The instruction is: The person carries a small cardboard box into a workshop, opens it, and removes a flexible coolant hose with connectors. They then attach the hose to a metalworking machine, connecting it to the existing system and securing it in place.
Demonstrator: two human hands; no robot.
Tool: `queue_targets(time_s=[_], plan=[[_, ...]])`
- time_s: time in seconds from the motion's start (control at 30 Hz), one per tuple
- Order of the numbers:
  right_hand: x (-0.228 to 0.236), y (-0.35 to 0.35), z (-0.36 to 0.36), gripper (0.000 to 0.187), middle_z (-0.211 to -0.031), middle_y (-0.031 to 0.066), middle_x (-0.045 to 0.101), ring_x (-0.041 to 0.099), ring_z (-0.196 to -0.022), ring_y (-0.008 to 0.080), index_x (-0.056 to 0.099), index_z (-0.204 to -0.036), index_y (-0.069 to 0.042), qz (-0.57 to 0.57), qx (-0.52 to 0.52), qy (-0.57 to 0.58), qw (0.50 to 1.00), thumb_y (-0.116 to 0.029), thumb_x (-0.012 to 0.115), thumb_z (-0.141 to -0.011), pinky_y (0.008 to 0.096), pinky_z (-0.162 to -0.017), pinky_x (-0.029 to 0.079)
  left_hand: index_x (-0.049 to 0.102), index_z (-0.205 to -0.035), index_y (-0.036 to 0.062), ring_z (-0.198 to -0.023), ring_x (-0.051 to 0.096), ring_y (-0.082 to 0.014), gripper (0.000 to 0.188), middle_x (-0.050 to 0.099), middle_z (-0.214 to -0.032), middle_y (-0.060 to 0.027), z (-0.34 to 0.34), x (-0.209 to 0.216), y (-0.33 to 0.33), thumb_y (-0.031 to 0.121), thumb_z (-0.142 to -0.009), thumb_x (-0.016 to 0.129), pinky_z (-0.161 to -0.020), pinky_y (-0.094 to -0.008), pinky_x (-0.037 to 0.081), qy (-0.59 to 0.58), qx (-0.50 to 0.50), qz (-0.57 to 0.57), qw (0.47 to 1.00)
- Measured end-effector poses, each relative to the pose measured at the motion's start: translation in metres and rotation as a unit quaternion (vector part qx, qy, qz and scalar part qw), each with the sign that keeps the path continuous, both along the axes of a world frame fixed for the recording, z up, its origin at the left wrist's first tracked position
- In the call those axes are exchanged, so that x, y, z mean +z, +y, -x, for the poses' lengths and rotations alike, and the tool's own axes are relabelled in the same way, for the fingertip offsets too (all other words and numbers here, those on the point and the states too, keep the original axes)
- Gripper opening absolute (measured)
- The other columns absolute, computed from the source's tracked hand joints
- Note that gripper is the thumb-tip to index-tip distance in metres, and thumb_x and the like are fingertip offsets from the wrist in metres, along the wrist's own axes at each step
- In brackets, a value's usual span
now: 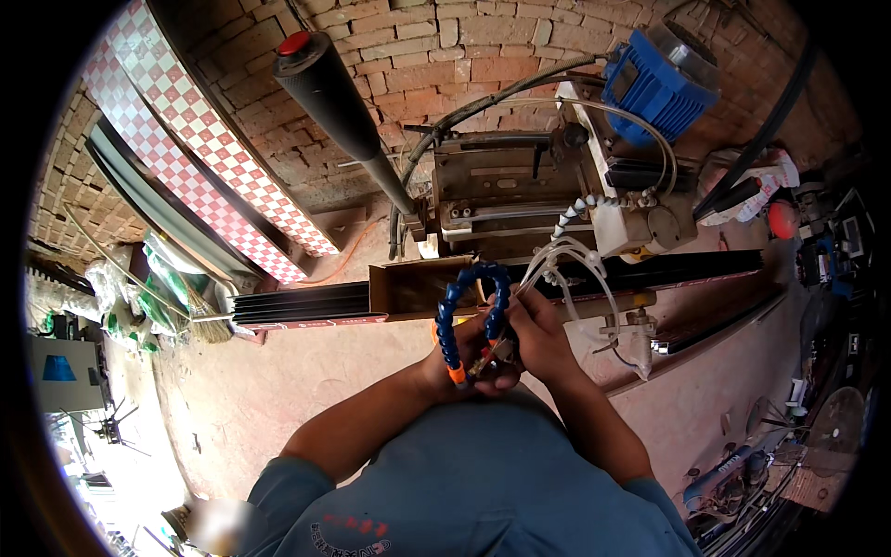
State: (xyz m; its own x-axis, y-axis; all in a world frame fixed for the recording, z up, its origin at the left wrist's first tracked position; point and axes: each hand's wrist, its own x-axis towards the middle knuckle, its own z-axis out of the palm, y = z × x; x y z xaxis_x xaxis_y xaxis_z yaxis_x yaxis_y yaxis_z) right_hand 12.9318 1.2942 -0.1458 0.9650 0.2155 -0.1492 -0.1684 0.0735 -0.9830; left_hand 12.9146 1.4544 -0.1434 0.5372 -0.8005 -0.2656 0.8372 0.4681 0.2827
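Head view: I am logging a blue segmented plastic hose [445,323], orange-tipped, looping by the near right corner of an open brown cardboard box [408,292]; left hand [447,369] and right hand [544,342] are grasping its brass-coloured metal fitting [502,352]; apparently adjusting, next calling for steady fingers.

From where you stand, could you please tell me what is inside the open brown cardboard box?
Inside the open brown cardboard box, I see only shadowed brown cardboard. The looped blue segmented hose covers part of its right end; anything behind that cannot be seen.
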Motion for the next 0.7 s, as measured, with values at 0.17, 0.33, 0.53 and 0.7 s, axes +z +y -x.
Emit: queue_targets(time_s=[0.17, 0.33, 0.53, 0.7], plan=[[0.022, 0.002, -0.002, 0.023, -0.076, 0.0069, 0.06, 0.056, -0.067, 0.0127, 0.06, -0.104, 0.0, 0.141, -0.07, -0.133, 0.978, -0.021, 0.052, -0.106, 0.0302, -0.06, 0.046, 0.052, -0.136, 0.0172, -0.11, 0.063, -0.0344, 0.063, 0.063, -0.124, -0.011, -0.003, -0.008, 0.004, 0.065, -0.099, 0.036, -0.085, -0.0435, 0.054, 0.09, 0.02, 0.087, 0.992], [0.008, -0.012, -0.009, 0.017, -0.071, 0.0041, 0.054, 0.05, -0.057, 0.0101, 0.058, -0.107, 0.0, 0.159, -0.145, -0.135, 0.967, -0.015, 0.051, -0.105, 0.028, -0.051, 0.041, 0.032, -0.153, 0.0049, -0.142, 0.036, -0.0358, 0.091, 0.038, -0.155, -0.018, 0.003, 0.013, 0.0, 0.075, -0.096, 0.028, -0.116, -0.061, 0.027, 0.076, 0.091, 0.003, 0.993], [0.002, -0.021, -0.011, 0.023, -0.076, 0.0017, 0.057, 0.051, -0.064, 0.0089, 0.059, -0.11, 0.0, 0.177, -0.169, -0.109, 0.963, -0.02, 0.047, -0.107, 0.0257, -0.057, 0.044, 0.034, -0.15, 0.0029, -0.134, 0.048, -0.0349, 0.093, 0.045, -0.147, -0.0199, 0.008, 0.015, -0.001, 0.077, -0.093, 0.033, -0.108, -0.0569, 0.043, -0.177, 0.083, -0.216, 0.957], [0.037, -0.012, -0.004, 0.031, -0.097, 0.0072, 0.064, 0.059, -0.09, 0.0131, 0.059, -0.122, -0.001, 0.095, -0.138, -0.092, 0.982, -0.025, 0.044, -0.109, 0.029, -0.082, 0.049, 0.047, -0.131, 0.0031, -0.1, 0.069, -0.0267, 0.039, 0.065, -0.119, -0.0143, 0.004, 0.001, -0.006, 0.033, -0.106, 0.05, -0.085, -0.0385, 0.061, -0.158, 0.192, -0.301, 0.921]])
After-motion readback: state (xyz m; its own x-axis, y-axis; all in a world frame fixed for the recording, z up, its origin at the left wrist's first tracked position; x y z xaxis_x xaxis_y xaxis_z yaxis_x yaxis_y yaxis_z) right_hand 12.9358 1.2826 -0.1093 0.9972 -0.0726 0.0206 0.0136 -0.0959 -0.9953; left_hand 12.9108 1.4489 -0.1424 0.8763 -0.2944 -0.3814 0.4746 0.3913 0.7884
